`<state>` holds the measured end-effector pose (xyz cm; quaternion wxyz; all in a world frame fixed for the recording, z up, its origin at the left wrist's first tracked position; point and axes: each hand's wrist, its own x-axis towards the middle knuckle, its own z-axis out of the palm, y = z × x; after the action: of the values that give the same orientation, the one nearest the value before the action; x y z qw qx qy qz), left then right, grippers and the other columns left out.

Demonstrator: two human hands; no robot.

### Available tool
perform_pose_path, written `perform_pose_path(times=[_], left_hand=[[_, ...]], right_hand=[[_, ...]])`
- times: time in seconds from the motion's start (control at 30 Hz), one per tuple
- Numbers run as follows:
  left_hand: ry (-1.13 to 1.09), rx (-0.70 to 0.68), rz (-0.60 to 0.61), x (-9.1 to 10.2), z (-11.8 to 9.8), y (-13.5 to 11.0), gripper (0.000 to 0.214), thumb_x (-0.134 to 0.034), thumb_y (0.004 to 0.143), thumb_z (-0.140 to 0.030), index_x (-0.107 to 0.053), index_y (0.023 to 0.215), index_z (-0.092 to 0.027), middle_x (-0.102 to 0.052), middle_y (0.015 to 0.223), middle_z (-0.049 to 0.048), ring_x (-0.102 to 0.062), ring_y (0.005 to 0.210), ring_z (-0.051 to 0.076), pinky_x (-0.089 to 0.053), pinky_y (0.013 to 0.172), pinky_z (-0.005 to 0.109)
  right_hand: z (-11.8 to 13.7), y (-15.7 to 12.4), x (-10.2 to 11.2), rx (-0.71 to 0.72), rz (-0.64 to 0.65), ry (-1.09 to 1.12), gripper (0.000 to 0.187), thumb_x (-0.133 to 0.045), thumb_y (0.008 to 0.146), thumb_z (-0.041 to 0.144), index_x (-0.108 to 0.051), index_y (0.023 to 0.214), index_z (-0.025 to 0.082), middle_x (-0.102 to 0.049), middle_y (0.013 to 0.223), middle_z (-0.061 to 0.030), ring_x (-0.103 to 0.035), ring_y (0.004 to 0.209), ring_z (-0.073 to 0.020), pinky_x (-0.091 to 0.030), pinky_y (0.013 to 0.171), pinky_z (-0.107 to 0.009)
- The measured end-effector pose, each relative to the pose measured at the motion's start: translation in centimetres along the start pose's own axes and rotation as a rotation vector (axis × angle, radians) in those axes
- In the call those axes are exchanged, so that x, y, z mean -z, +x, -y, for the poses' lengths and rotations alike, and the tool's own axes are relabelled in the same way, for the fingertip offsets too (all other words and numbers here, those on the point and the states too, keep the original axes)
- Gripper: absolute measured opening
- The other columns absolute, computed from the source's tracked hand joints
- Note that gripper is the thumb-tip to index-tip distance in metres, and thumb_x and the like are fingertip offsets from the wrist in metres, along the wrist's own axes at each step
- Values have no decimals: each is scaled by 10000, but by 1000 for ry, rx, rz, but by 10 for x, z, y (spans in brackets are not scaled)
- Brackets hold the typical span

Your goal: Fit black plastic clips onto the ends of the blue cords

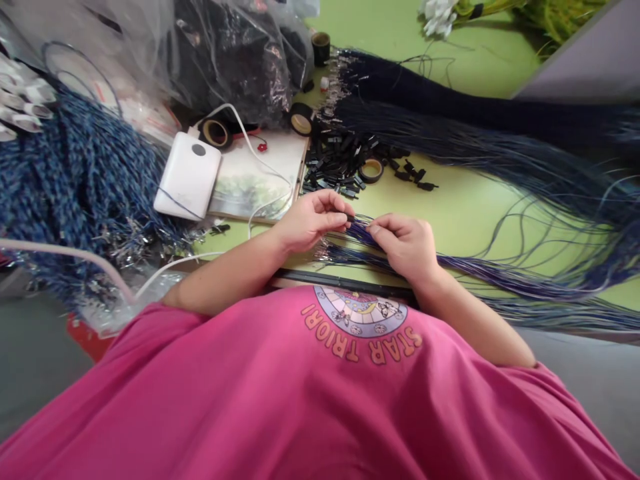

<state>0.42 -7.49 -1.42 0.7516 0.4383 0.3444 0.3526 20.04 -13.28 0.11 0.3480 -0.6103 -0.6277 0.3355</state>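
Note:
Between the thumb and fingers of my left hand (320,219) is a small black connector housing (349,217). My right hand (407,243) pinches thin blue wires (361,232) just right of it. These wires run on to the right as a long loose bundle (480,270). Whether a wire end sits inside the housing is hidden by my fingers. Just below my hands, another bundle of blue wires (345,255) with silvery ends lies along the table's front edge. Beyond my hands is a pile of black connector housings (335,163).
A white power bank (188,176) with a white cable rests by a picture-covered book (255,173). Tape rolls (371,171) lie near the pile. Dark wires (440,113) stretch across the back right. Twisted blue cables (75,180) heap at left, beside plastic bags (235,53).

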Motion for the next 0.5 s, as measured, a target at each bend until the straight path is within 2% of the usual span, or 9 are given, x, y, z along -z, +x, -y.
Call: perform_pose_path(times=[0.17,0.4,0.5], left_hand=[[56,-105,-52,-1,1,2,373,-795,572,-84,-535,821,-182,-679,838,-19,-645,748,95,-545,799,289],[113,-106,-16,4,3,3,372,-799,594,-74,-563,867,-169,-679,844,-14,-651,769,94,-536,778,265],[152,-97,-40,3,1,1,376,-792,584,-59,-553,854,-164,-685,819,-14,-656,757,92,-538,766,259]], right_hand=[[1,-2,-3,-6,10,-19,229,-571,824,326,-714,717,182,-658,636,0,-555,610,-132,-421,619,-257],[0,-1,-5,18,5,-67,253,-548,850,335,-698,715,183,-643,622,4,-544,597,-124,-418,624,-250],[-2,-1,-6,49,26,-89,247,-535,858,313,-698,728,182,-662,652,-1,-556,614,-126,-418,634,-247]])
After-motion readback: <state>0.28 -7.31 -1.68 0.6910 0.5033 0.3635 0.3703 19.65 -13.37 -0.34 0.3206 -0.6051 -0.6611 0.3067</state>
